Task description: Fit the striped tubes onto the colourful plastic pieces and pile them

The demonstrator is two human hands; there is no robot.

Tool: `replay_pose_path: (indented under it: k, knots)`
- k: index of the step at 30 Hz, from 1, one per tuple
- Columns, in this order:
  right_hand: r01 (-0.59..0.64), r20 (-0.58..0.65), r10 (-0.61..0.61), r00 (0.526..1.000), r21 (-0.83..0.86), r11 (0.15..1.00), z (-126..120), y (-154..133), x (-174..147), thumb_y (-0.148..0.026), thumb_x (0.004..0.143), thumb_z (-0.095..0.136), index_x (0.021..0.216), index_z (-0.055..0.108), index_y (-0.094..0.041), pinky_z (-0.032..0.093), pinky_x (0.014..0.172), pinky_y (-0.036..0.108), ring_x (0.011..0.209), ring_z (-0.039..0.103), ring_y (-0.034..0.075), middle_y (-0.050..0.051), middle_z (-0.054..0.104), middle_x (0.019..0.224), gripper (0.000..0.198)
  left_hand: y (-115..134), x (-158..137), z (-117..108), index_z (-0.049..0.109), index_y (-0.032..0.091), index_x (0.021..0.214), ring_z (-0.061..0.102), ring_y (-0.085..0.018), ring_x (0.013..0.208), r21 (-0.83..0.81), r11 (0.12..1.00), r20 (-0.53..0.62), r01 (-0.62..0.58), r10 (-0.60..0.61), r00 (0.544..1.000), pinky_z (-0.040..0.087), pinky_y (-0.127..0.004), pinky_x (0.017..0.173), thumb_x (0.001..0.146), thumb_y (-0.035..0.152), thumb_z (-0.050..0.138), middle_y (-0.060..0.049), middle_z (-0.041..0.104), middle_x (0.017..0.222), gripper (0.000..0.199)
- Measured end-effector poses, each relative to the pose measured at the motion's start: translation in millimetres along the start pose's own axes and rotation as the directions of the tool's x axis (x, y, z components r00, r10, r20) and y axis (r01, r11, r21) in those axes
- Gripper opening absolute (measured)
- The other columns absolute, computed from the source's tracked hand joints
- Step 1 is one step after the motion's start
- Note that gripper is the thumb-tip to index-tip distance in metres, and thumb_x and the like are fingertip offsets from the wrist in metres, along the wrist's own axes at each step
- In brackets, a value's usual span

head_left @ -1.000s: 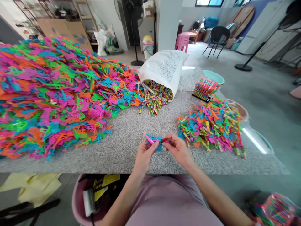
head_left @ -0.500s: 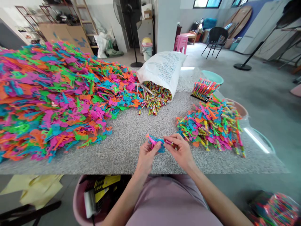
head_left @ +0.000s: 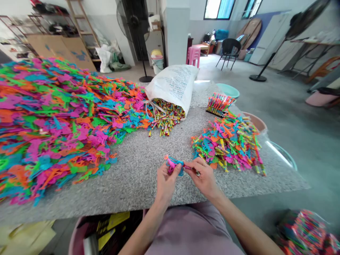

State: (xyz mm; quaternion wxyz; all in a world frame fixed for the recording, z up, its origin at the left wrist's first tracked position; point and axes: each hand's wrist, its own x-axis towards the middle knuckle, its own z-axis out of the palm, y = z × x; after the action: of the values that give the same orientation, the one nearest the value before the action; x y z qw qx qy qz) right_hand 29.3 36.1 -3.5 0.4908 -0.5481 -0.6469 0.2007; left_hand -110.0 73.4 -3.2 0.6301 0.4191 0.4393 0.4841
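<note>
Clamping the left grip (head_left: 165, 180) on a pink piece (head_left: 171, 164) and a blue piece (head_left: 175, 160), both at its one o'clock. Clamping the right grip (head_left: 204, 177) on a slim reddish roll (head_left: 189, 168), slanting its long axis from four o'clock toward ten, seemingly touching the blue piece at nine. Holding both grips equally near there, above the desk (head_left: 140, 166). Facing a mixed heap (head_left: 225, 143) at two o'clock, a larger heap (head_left: 66, 127) at ten and a white sack (head_left: 172, 83) at twelve.
</note>
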Motion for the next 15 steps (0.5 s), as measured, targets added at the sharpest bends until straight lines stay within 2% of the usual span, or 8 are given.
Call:
replay_pose_path:
  k: [2,4,6,7,8,10,13,15]
  knots:
    - [0.017,-0.008,-0.017,1.0,-0.01,1.0,-11,0,2,-0.027,0.089,0.058,0.107,0.07,-0.026,0.051,0.063,0.029,0.071,0.059,0.017,0.004,0.062,0.08,0.022,3,5,8,0.063,0.015,0.077,0.054,-0.01,0.064,-0.022,0.996,0.081,0.085,-0.083,0.993,0.045,-0.022,0.065,0.071,0.038,0.075,0.0,0.062,0.071,0.027]
    - [0.032,-0.023,-0.033,0.999,-0.048,0.998,-35,4,13,-0.028,0.089,0.058,0.102,0.071,-0.026,0.052,0.068,0.031,0.076,0.062,0.018,0.004,0.066,0.084,0.018,5,17,15,0.063,0.016,0.086,0.059,-0.013,0.072,0.007,0.982,0.271,0.189,-0.184,0.945,0.048,-0.025,0.069,0.072,0.043,0.073,-0.004,0.065,0.081,0.032]
    - [-0.001,-0.145,-0.022,0.989,-0.16,0.987,-74,18,32,-0.032,0.088,0.059,0.096,0.072,-0.026,0.051,0.074,0.034,0.081,0.063,0.02,0.004,0.069,0.088,0.016,2,35,17,0.06,0.018,0.106,0.062,-0.019,0.089,0.121,0.979,0.45,0.163,-0.2,0.87,0.05,-0.031,0.077,0.07,0.044,0.073,-0.009,0.065,0.101,0.046]
    - [-0.064,-0.297,-0.012,0.955,-0.245,0.967,-98,30,44,-0.034,0.088,0.059,0.094,0.071,-0.025,0.051,0.074,0.036,0.081,0.063,0.021,0.005,0.069,0.089,0.017,-3,47,16,0.055,0.02,0.118,0.061,-0.023,0.1,0.199,0.977,0.471,0.08,-0.167,0.866,0.05,-0.035,0.082,0.068,0.044,0.075,-0.012,0.062,0.113,0.059]
    - [-0.166,-0.465,-0.003,0.885,-0.323,0.932,-123,44,56,-0.038,0.088,0.058,0.097,0.071,-0.024,0.05,0.077,0.039,0.083,0.063,0.023,0.006,0.07,0.093,0.02,-9,59,12,0.047,0.021,0.128,0.057,-0.027,0.111,0.289,0.957,0.44,-0.028,-0.107,0.892,0.049,-0.039,0.088,0.066,0.043,0.076,-0.015,0.056,0.124,0.072]
    - [-0.271,-0.57,0.013,0.822,-0.37,0.889,-173,76,77,-0.042,0.089,0.054,0.099,0.07,-0.022,0.047,0.074,0.045,0.082,0.063,0.028,0.011,0.07,0.092,0.028,-28,85,0,0.035,0.019,0.137,0.044,-0.032,0.126,0.518,0.827,0.233,-0.219,0.11,0.966,0.041,-0.048,0.099,0.065,0.043,0.076,-0.018,0.045,0.136,0.086]
    - [-0.368,-0.514,0.087,0.854,-0.476,0.799,-220,116,99,-0.05,0.083,0.058,0.075,0.072,-0.023,0.044,0.063,0.046,0.064,0.061,0.029,0.009,0.065,0.062,0.031,-57,115,-31,0.033,0.014,0.139,0.033,-0.035,0.135,0.797,0.553,0.083,-0.243,0.298,0.951,0.028,-0.054,0.108,0.076,0.043,0.063,-0.022,0.039,0.141,0.076]
    - [-0.306,-0.451,0.061,0.891,-0.494,0.814,-221,126,106,-0.052,0.083,0.057,0.07,0.071,-0.024,0.044,0.064,0.046,0.066,0.061,0.03,0.009,0.063,0.061,0.033,-70,127,-52,0.033,0.012,0.139,0.029,-0.037,0.138,0.896,0.392,0.068,-0.211,0.348,0.935,0.022,-0.057,0.11,0.081,0.041,0.058,-0.023,0.038,0.143,0.07]
